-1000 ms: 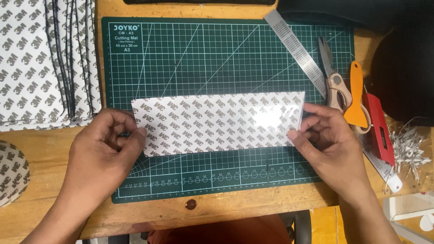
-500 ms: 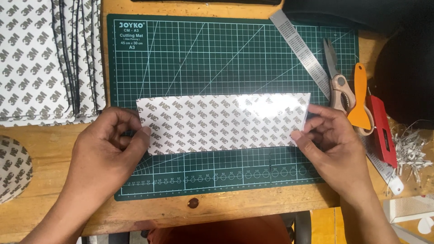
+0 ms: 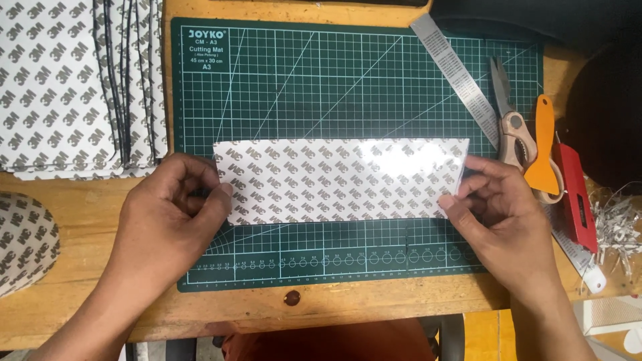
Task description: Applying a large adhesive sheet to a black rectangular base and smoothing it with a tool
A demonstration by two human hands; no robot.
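Observation:
A long rectangular white sheet with a repeating grey printed pattern lies flat across the middle of a dark green cutting mat. My left hand pinches the sheet's left end between thumb and fingers. My right hand grips the sheet's right end the same way. A glossy glare shows on the sheet's right half. Both hands rest low on the mat, near its front edge.
A stack of similar patterned sheets fills the top left. A round patterned piece sits at the left edge. A steel ruler, scissors, an orange scraper, a red cutter and paper shreds lie right.
The view has shifted slightly, so the mat and sheet sit a little to the right. Both hands keep hold of the sheet's ends with barely any movement.

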